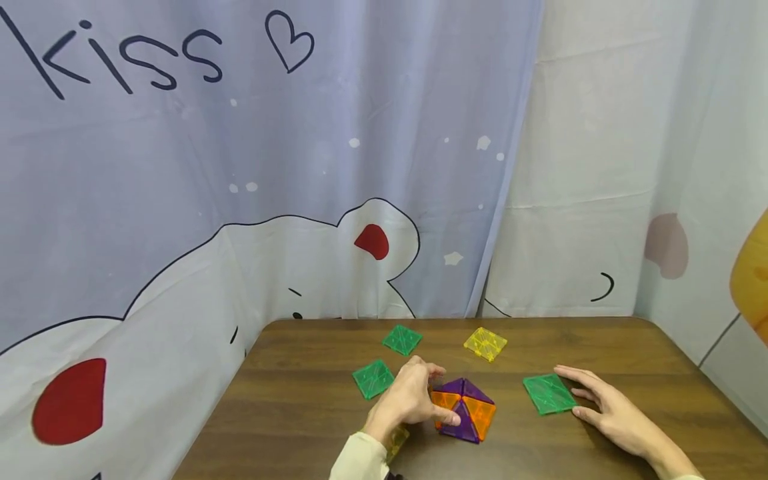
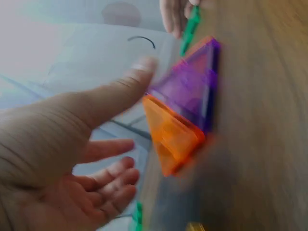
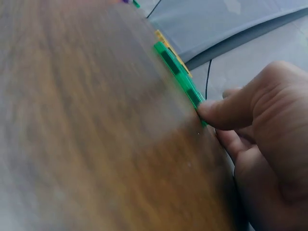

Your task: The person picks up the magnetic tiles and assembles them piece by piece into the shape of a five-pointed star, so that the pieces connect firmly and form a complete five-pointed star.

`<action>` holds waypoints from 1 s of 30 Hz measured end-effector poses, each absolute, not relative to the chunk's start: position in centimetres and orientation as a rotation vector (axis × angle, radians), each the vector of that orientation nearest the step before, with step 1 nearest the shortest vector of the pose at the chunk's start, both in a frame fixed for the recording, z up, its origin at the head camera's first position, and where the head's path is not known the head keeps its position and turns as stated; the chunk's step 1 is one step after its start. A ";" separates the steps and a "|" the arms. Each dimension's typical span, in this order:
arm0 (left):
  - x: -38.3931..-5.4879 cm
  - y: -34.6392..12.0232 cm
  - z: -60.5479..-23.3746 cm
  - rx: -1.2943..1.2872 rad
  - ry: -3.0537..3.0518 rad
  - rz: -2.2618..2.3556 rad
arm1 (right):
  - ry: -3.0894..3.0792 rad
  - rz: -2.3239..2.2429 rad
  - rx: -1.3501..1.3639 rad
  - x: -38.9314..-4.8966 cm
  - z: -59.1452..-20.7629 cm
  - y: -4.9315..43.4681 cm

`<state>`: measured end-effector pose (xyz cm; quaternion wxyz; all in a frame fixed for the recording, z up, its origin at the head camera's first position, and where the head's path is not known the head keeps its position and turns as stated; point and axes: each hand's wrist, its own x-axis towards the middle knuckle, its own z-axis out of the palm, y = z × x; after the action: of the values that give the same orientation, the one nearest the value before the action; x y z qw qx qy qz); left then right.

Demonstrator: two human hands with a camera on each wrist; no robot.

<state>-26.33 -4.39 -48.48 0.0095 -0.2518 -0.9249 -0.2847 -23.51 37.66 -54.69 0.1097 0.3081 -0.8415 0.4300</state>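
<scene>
The orange-and-purple tile peak [image 1: 478, 409] sits about midway btwn the L & R edges of the desk [image 1: 282, 407], just R of the L hand [image 1: 411, 396] and nearer it than the R hand [image 1: 613, 416], w/ no clear long axis; L thumb & fingers are spread round its L side, contact unclear. R hand pinches the green sq. tile [image 1: 547, 393] by its R corners, toward the desk's R edge. Both look see-thru plastic: the peak's triangles lean to a low point, the sq. is thin; desk is dark wood-grain.

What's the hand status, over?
Left hand at purple-and-orange pyramid, contact unclear. Right hand at green tile, grip unclear. Nothing lies between pyramid and tile.
</scene>
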 end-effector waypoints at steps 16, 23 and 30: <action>-27.9 4.8 -48.7 -0.984 -2.720 -0.528 | -2.708 0.921 0.544 -23.0 -54.9 34.6; -28.5 5.8 -49.5 -0.938 -2.726 -0.358 | -2.663 0.876 0.541 -22.9 -54.8 34.2; -28.9 6.1 -50.4 -0.942 -2.757 -0.414 | -2.667 0.871 0.545 -22.5 -54.7 34.4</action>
<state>-28.87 6.14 -50.36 0.0993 -0.3187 -0.9322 -0.1400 -22.53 34.38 -54.71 0.1413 0.1887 -0.9238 0.3016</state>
